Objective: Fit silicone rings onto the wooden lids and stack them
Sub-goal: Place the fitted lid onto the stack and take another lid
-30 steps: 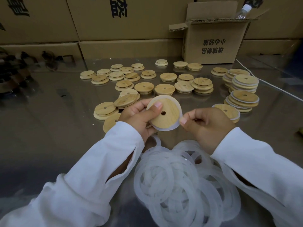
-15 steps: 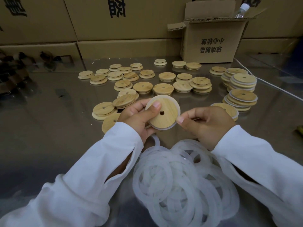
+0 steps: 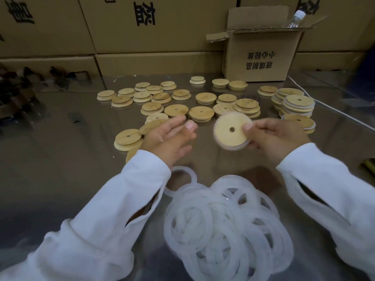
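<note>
My right hand (image 3: pixel 273 136) pinches a round wooden lid (image 3: pixel 229 131) with a centre hole and a white silicone ring around its edge, held above the table. Apart from the lid, my left hand (image 3: pixel 170 136) hovers with fingers spread and holds nothing. A heap of white silicone rings (image 3: pixel 227 226) lies on the table just in front of me. Several bare wooden lids (image 3: pixel 176 110) are scattered across the middle of the table. Stacks of ringed lids (image 3: pixel 298 105) stand at the right, behind my right hand.
An open cardboard box (image 3: pixel 261 51) with a plastic bottle (image 3: pixel 295 19) in it stands at the back right. Large cartons (image 3: pixel 142 27) wall off the far edge. A white cable (image 3: pixel 334 110) runs across the table's right side. Dark objects (image 3: pixel 18 92) sit at the far left.
My left hand has let go of the lid and opened, moving left. My right hand now holds the ringed lid alone and has carried it to the right.
</note>
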Available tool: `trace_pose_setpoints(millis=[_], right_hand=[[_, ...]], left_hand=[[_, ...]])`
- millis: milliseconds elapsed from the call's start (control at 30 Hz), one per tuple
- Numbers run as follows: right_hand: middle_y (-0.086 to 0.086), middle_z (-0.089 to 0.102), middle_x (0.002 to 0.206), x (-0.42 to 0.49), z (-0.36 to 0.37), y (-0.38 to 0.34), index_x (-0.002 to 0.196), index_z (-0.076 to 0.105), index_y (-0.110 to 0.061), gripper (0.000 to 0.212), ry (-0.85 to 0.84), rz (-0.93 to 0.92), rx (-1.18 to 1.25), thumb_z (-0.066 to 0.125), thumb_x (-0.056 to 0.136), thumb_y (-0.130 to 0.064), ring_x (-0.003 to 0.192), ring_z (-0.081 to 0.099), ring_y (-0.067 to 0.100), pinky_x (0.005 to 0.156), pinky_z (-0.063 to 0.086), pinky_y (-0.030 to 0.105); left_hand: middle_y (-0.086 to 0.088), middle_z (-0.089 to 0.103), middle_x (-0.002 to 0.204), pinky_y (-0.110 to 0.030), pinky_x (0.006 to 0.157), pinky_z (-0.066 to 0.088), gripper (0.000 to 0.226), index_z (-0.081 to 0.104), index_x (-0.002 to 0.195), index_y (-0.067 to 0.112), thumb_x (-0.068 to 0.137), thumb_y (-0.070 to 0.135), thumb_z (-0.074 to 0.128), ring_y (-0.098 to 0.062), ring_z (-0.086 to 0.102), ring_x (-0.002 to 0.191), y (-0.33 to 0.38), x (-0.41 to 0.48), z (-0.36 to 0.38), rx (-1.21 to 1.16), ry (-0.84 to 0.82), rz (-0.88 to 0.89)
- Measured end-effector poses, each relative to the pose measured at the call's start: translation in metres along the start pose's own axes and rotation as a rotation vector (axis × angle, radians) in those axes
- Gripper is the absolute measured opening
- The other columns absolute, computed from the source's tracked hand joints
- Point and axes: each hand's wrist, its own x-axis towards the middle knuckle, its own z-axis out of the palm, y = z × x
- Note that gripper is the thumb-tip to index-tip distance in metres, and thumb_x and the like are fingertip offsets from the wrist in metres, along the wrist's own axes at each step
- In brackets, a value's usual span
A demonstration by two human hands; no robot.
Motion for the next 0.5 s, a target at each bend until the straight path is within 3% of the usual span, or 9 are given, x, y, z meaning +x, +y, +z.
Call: trace_pose_setpoints(millis=[100,200,267,400,500], right_hand=[[-0.006,0.057,0.041,0.024,-0.025,0.011,0.074,0.064,-0.020,0.008,0.180,0.081,-0.065,0.063,0.082,-0.023,0.042,0.054,0.003,0.055,0.051,0.020],[0.010,0.066,0.079,0.039,-0.044,0.023,0.090,0.064,-0.019,0.013,0.274,0.213,-0.133,0.063,0.079,-0.026,0.076,0.063,0.026,0.082,0.053,0.040],[0.020,0.064,0.096,0.041,-0.048,0.024,0.087,0.062,-0.015,0.012,0.266,0.275,-0.231,0.056,0.083,-0.025,0.089,0.062,0.038,0.088,0.050,0.047],[0.016,0.056,0.075,0.038,-0.048,0.020,0.086,0.059,-0.002,0.027,0.236,0.241,-0.494,0.042,0.091,-0.021,0.074,0.053,0.034,0.069,0.043,0.037],[0.011,0.049,0.075,0.035,-0.047,0.020,0.084,0.056,-0.008,0.019,0.207,0.240,-0.601,0.043,0.092,-0.019,0.072,0.044,0.028,0.065,0.032,0.030]], left_hand=[[-0.003,0.068,0.096,-0.023,0.075,0.056,0.015,0.061,0.099,0.018,0.086,0.013,0.059,-0.016,0.066,0.091,0.010,0.005,-0.008,0.017,0.151,0.133],[-0.005,0.066,0.091,-0.022,0.071,0.056,0.013,0.061,0.097,0.015,0.087,0.008,0.058,-0.015,0.065,0.086,0.015,0.010,-0.019,0.122,0.344,0.225],[-0.006,0.065,0.092,-0.025,0.077,0.054,0.014,0.061,0.098,0.015,0.087,0.007,0.058,-0.017,0.062,0.088,0.013,0.013,-0.027,0.286,0.439,0.296],[0.001,0.062,0.091,-0.022,0.076,0.048,0.018,0.060,0.103,0.014,0.086,0.009,0.059,-0.009,0.056,0.084,0.005,0.019,-0.040,0.608,0.472,0.336],[-0.006,0.061,0.108,-0.027,0.083,0.043,0.017,0.061,0.101,0.016,0.084,0.015,0.062,-0.020,0.056,0.097,-0.001,0.026,-0.047,0.797,0.502,0.198]])
